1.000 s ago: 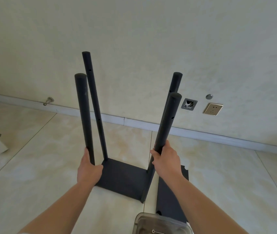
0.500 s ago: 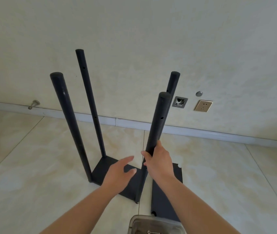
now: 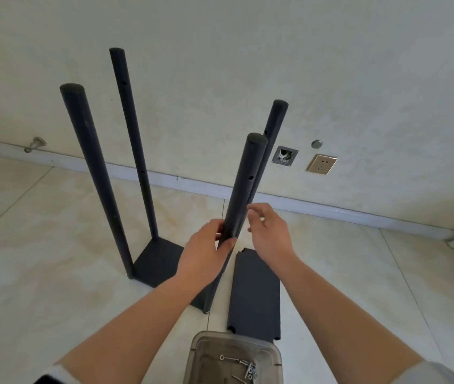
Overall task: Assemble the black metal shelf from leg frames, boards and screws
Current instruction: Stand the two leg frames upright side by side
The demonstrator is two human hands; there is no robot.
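The partly built black shelf stands on the floor with four legs pointing up: near left leg (image 3: 95, 176), far left leg (image 3: 131, 134), near right leg (image 3: 245, 184) and far right leg (image 3: 275, 120). A black board (image 3: 159, 261) joins them at floor level. My left hand (image 3: 206, 245) grips the near right leg low down, fingers curled round it. My right hand (image 3: 270, 231) hovers just right of that leg with relaxed fingers and holds nothing. A second, loose black board (image 3: 256, 295) lies flat on the floor to the right.
A clear plastic container (image 3: 201, 356) with several screws sits at the bottom edge, close to me. The wall with a socket (image 3: 321, 164) and an open wall box (image 3: 284, 156) runs behind. A door stop (image 3: 35, 144) sticks out at the left.
My left hand left the near left leg, crossed to the right and now grips the near right leg. My right hand let go of that leg and hovers beside it.
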